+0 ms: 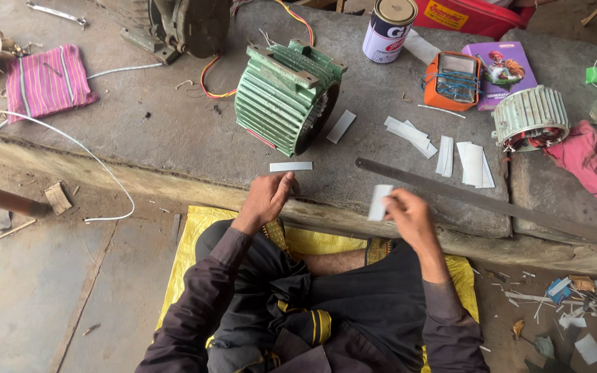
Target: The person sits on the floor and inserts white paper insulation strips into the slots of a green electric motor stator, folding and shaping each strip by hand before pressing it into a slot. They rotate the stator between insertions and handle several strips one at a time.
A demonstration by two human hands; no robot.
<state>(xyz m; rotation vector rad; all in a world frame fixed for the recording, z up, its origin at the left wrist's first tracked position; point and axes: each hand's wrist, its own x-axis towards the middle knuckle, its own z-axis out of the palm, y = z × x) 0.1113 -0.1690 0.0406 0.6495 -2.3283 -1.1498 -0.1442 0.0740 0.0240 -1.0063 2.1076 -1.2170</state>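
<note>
At near edge of slab [174, 131], right hand [409, 215] pinches a white paper strip [380, 202]; left hand [265, 199], fingers curled and empty, sits near another strip [291, 166], green motor housing [286, 97] beyond.

This is a rough motor-repair workshop, set at floor level. A green finned motor housing [286, 95] lies on a worn stone slab [174, 131] beside a second, pale stator [530, 117], loose wires [57, 138], a spanner [55, 13], a paint tin [388, 29] and cut insulation-paper strips [409, 132]. Paper scraps [575, 311] litter the bare concrete floor [29, 290].
</note>
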